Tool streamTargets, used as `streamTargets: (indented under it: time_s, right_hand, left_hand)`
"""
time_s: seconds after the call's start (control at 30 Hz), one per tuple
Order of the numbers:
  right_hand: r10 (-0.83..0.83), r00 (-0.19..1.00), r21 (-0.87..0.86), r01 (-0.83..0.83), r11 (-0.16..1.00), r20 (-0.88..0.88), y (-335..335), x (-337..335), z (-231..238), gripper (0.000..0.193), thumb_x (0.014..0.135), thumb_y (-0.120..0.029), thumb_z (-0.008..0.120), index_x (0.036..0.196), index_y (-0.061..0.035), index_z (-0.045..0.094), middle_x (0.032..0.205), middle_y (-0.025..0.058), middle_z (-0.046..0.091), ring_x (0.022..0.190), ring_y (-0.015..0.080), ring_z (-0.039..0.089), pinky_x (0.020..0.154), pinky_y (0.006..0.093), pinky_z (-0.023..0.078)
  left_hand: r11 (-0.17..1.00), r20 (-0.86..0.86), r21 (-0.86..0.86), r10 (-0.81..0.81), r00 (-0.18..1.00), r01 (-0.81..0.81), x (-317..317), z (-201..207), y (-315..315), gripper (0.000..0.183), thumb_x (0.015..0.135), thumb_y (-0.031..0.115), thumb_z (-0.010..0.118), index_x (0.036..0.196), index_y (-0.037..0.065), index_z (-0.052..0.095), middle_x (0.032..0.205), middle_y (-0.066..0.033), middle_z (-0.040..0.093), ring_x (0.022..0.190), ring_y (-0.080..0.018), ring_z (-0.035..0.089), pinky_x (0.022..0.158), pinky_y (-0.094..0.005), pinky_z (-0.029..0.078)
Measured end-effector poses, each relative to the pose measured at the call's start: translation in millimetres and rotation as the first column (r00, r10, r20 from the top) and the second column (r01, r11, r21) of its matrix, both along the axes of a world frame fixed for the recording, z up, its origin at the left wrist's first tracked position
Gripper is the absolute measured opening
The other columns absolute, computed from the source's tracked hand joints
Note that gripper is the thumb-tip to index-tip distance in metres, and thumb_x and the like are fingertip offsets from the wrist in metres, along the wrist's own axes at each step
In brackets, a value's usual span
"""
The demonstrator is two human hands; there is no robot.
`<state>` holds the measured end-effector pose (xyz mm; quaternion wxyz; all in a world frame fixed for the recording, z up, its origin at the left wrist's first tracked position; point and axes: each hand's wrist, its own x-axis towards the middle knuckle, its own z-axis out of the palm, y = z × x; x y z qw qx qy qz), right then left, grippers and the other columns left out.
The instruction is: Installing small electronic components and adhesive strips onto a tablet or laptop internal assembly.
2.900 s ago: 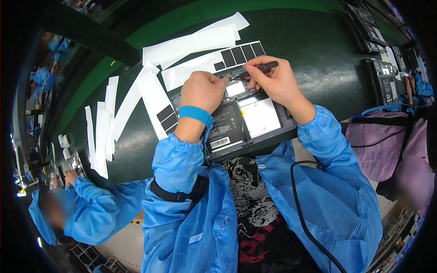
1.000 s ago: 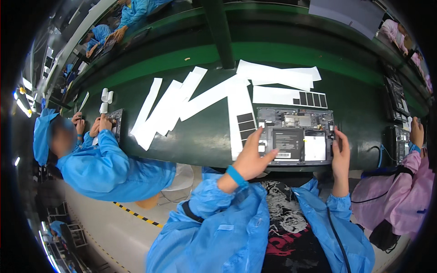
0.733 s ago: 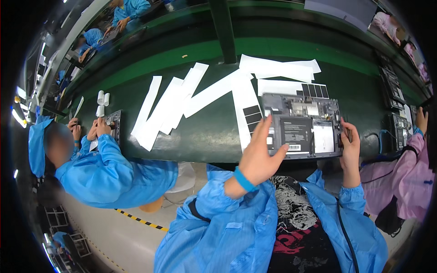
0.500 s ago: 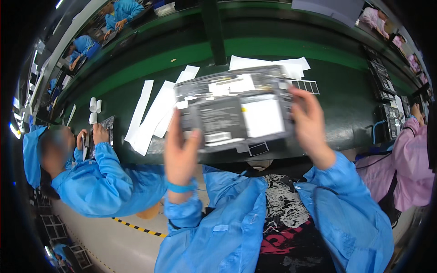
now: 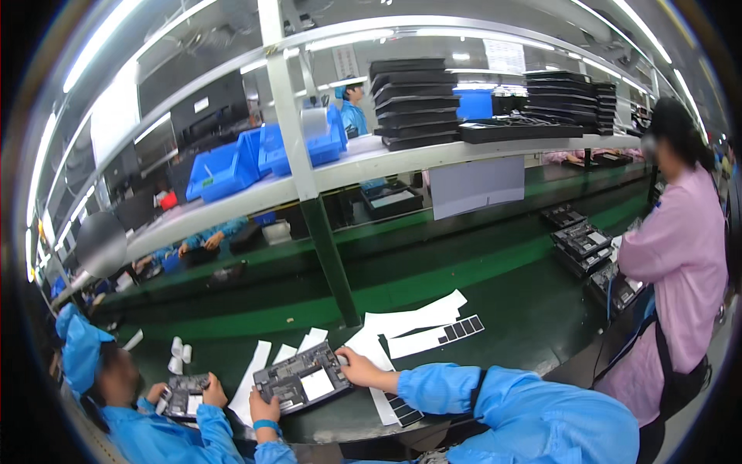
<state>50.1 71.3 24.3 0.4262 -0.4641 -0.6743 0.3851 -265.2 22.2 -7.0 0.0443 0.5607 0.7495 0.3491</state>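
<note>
An opened laptop base (image 5: pixel 287 389) spans both my hands low over the bench, its inner side up. Its dark battery, circuit parts and a white rectangular patch show. My left hand (image 5: pixel 264 408), with a blue wristband, is closed on the near left corner. At the right end, my right hand (image 5: pixel 360 366) grips the edge with the thumb on top. White paper strips (image 5: pixel 251 379) lie beside and behind the base. A sheet with black rectangular pieces (image 5: pixel 462 329) is right of my right hand. Whether the base touches the bench, I cannot tell.
To my left a person in blue holds another opened laptop base (image 5: pixel 185 396). White rolls (image 5: pixel 179 352) lie beyond. On the right a person in pink (image 5: pixel 680 240) stands by stacked laptop bases (image 5: pixel 581 241). A green post (image 5: pixel 331 263) rises behind the papers, under a shelf with blue bins (image 5: pixel 224 166).
My view has swung up, bringing the shelf into sight. The laptop base sits lower and farther left in the picture, still between both hands. The person in pink now shows standing.
</note>
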Motion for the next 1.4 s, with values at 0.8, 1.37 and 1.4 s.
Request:
streamTargets:
  time_s: [0.8, 1.37, 1.4]
  right_hand:
    - [-0.58, 0.795, 0.719, 0.508, 0.475, -0.179, 112.4, 409.9, 518.8, 0.052, 0.091, -0.048, 0.055, 0.108, 0.0001, 0.061, 0.092, 0.0135, 0.068, 0.084, 0.0211, 0.065, 0.076, 0.0336, 0.052]
    - [-0.392, 0.819, 0.338, 0.542, 0.77, -0.42, 136.4, 337.7, 556.1, 0.076, 0.082, -0.053, 0.057, 0.138, -0.002, 0.046, 0.146, 0.0206, 0.038, 0.136, 0.0327, 0.032, 0.11, 0.0454, 0.024]
    - [-0.38, 0.821, 0.335, 0.534, 0.776, -0.427, 134.2, 338.4, 558.7, 0.075, 0.082, -0.05, 0.058, 0.137, -0.002, 0.046, 0.147, 0.0209, 0.036, 0.137, 0.0329, 0.031, 0.111, 0.0456, 0.023]
  left_hand:
    - [0.693, 0.741, 0.546, -0.662, 0.115, 0.471, 435.1, 588.2, 274.0, 0.091, 0.09, 0.061, 0.049, 0.144, -0.008, 0.021, 0.143, -0.0361, 0.026, 0.134, -0.0423, 0.032, 0.111, -0.0479, 0.029]
    - [0.547, 0.695, 0.629, -0.714, -0.085, 0.552, 461.4, 624.8, 247.4, 0.036, 0.098, 0.018, 0.038, 0.119, -0.01, 0.049, 0.123, -0.0271, 0.053, 0.111, -0.0379, 0.057, 0.1, -0.0565, 0.044]
    - [0.549, 0.696, 0.629, -0.713, -0.084, 0.55, 462.2, 626.8, 243.1, 0.036, 0.098, 0.018, 0.038, 0.119, -0.01, 0.049, 0.123, -0.0271, 0.053, 0.111, -0.0379, 0.057, 0.1, -0.0565, 0.044]
